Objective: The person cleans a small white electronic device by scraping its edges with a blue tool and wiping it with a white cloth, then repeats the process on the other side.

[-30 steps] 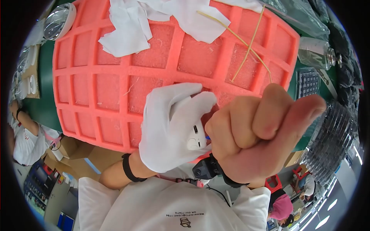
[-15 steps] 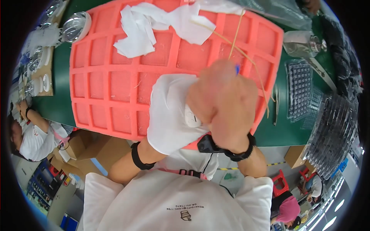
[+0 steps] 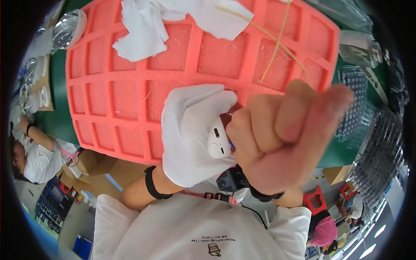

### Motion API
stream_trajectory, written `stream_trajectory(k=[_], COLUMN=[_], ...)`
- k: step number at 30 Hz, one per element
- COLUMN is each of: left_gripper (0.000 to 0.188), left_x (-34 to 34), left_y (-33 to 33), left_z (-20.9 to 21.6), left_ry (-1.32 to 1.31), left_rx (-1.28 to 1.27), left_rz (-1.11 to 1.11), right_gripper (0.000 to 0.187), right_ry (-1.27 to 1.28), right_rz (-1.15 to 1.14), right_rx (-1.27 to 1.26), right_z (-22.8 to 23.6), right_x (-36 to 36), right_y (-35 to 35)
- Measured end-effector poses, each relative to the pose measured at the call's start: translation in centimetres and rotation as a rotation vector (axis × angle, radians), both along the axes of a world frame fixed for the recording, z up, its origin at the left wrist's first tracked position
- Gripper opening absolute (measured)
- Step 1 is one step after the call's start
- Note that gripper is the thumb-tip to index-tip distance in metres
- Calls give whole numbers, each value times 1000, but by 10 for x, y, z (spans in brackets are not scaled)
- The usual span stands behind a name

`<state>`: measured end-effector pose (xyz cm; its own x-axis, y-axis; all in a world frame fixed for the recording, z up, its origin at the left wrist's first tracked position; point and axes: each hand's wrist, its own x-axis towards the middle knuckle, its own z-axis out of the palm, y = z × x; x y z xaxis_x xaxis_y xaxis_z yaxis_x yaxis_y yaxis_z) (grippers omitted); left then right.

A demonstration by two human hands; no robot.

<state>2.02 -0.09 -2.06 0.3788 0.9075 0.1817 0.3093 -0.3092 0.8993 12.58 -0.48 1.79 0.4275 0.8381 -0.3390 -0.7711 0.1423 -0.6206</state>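
My left hand (image 3: pixel 186 125), in a white cloth glove, is closed around a small white electronic device (image 3: pixel 218 141). The device's rounded end, with two dark port slots, faces up and toward me. Close beside it on the right is my bare right hand (image 3: pixel 288 141), fingers curled and the thumb side raised toward the camera. A bit of blue shows at the lower edge of these fingers, by the device; what they hold is hidden. Both hands are above the near right part of a red foam tray (image 3: pixel 99 145) divided into square pockets.
White cloths (image 3: pixel 143 37) and thin yellow strips (image 3: pixel 277 47) lie across the far pockets. On the green table stand a clear jar (image 3: pixel 357 47), a gridded plastic tray (image 3: pixel 350 93), stacked clear trays (image 3: pixel 377 143) and a round dish (image 3: pixel 67 30). Another person (image 3: pixel 41 156) works at left.
My right hand has moved right and up toward the camera, uncovering the device's end with its two slots. The view has shifted closer over the red tray.
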Motion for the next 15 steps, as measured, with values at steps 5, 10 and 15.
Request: stream_trajectory(k=[5,10,15], left_gripper=[71,68,71], left_x=[-3,-17,-24], left_y=[5,4,-8], left_z=[16,5,5], left_ry=[-58,71,105], left_rx=[-193,-87,-367], left_rz=[27,-85,-85], right_gripper=[50,49,49], right_ry=[85,127,75], right_rz=[59,117,-38], right_rx=[29,140,8], right_z=[-9,-1,12], right_x=[8,19,6], right_y=[-5,-1,2])
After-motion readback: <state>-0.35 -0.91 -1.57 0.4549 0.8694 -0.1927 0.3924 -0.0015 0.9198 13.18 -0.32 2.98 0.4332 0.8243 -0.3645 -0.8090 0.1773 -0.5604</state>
